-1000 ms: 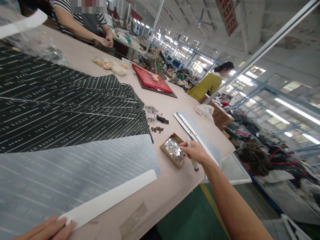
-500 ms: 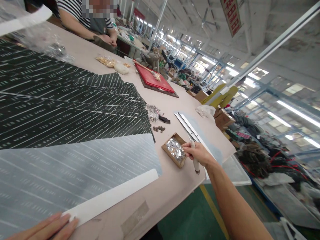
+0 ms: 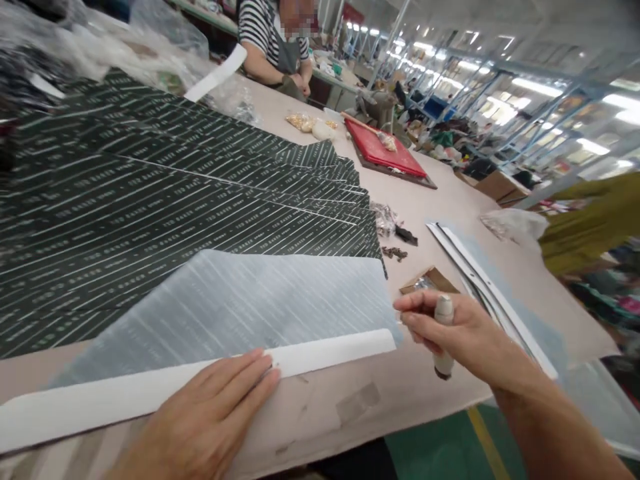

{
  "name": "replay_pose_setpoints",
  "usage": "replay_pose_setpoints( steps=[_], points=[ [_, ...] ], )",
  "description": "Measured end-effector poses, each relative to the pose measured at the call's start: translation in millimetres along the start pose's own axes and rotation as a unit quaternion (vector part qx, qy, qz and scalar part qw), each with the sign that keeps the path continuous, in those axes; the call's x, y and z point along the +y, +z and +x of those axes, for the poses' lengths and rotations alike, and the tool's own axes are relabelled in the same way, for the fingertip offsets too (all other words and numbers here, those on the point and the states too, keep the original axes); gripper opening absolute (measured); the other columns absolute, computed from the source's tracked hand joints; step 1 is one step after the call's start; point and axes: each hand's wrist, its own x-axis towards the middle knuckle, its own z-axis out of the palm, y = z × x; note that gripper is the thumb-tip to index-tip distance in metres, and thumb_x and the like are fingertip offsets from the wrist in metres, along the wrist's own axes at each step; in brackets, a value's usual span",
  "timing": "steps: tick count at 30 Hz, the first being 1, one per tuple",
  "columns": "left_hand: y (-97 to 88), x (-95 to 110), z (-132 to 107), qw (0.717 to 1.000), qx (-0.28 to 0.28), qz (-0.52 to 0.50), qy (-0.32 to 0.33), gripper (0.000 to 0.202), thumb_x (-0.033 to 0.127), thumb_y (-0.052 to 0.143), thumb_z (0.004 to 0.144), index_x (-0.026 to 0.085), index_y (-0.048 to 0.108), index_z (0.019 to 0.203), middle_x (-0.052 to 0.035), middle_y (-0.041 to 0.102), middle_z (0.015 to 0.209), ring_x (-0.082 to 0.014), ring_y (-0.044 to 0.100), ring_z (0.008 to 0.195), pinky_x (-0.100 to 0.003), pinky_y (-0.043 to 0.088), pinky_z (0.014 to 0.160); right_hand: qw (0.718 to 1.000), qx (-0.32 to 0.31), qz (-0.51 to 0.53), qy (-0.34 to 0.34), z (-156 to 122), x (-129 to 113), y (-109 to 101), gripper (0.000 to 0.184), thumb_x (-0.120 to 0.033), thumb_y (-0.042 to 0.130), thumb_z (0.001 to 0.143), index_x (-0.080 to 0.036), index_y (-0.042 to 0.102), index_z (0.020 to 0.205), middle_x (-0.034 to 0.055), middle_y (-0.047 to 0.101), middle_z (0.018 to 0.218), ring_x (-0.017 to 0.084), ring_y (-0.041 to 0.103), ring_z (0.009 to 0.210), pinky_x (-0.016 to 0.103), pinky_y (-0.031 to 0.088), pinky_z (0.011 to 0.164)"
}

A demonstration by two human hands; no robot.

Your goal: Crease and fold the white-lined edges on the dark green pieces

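Note:
My left hand (image 3: 215, 407) lies flat on a long white strip (image 3: 330, 353), fingers stretched out. A small dark mark shows on the strip beside the fingertips. Beneath the strip is a translucent pale sheet (image 3: 280, 287), over dark printed fabric (image 3: 200, 193) with white diagonal lines and lettering. My right hand (image 3: 445, 327) is closed around a short tool with a pale, wrapped-looking handle (image 3: 443, 309), held upright. Its thumb and forefinger pinch near the strip's right end; whatever lies between them is too small to make out. Behind this hand, a small cardboard box (image 3: 435, 277) of shiny silver pieces is partly hidden.
White slotted strips (image 3: 493, 293) lie at the right. Farther back are a red board (image 3: 385, 147), bags of gold-coloured pieces (image 3: 303, 122) and a clear plastic bag (image 3: 515, 223). A person in a striped shirt (image 3: 257, 30) is across the table.
My right hand has left the silver pieces in the box and come toward the white strip, still holding the tool. The view has swung left, and more of my left hand shows.

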Motion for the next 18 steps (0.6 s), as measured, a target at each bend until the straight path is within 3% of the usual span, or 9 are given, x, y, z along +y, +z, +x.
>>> replay_pose_setpoints(
  steps=[3,5,10,13,18],
  points=[
    [-8.6,3.4,7.9,1.0,0.005,-0.018,-0.007,0.043,0.008,0.034,0.096,0.015,0.058,0.131,-0.0062,0.062,0.13,-0.0213,0.057,0.12,-0.033,0.051,0.099,0.995,-0.062,-0.066,-0.036,3.9,-11.1,30.4,0.025,-0.039,0.068,0.074,-0.018,0.075,0.083,-0.0015,0.059,0.051,0.009,0.043,0.039,0.022,0.03,0.036],
    [-8.6,6.3,9.0,0.999,0.01,-0.033,-0.026,0.041,0.008,0.03,0.098,0.013,0.059,0.128,-0.0084,0.064,0.125,-0.0226,0.058,0.118,-0.036,0.053,0.098,0.982,-0.116,-0.108,-0.1,8.2,-20.0,51.6,0.018,-0.032,0.063,0.079,-0.02,0.075,0.082,-0.0015,0.062,0.054,0.01,0.047,0.043,0.022,0.035,0.04],
    [-4.1,9.9,5.2,0.996,-0.028,-0.072,-0.05,0.037,0.012,0.036,0.099,0.01,0.055,0.131,-0.0112,0.06,0.127,-0.0248,0.053,0.123,-0.041,0.052,0.103,0.916,-0.253,-0.213,-0.227,21.3,-45.7,99.3,0.025,-0.01,0.056,0.079,-0.021,0.076,0.087,0.0001,0.076,0.078,0.014,0.066,0.067,0.023,0.046,0.063],
    [-3.9,9.4,4.5,0.995,-0.021,-0.083,-0.05,0.037,0.012,0.038,0.098,0.009,0.055,0.131,-0.0108,0.06,0.127,-0.0243,0.051,0.124,-0.039,0.05,0.105,0.888,-0.311,-0.227,-0.251,28.0,-56.2,117.9,0.026,-0.006,0.056,0.077,-0.019,0.076,0.088,0.0013,0.077,0.08,0.014,0.066,0.069,0.023,0.045,0.065],
    [-3.5,7.7,5.6,0.995,0.0,-0.089,-0.039,0.037,0.014,0.031,0.101,0.007,0.057,0.127,-0.0107,0.062,0.124,-0.025,0.055,0.118,-0.038,0.051,0.102,0.865,-0.372,-0.21,-0.264,38.5,-62.6,132.8,0.027,-0.003,0.058,0.072,-0.019,0.075,0.084,-0.0013,0.073,0.071,0.012,0.061,0.062,0.021,0.04,0.059]
  ],
)
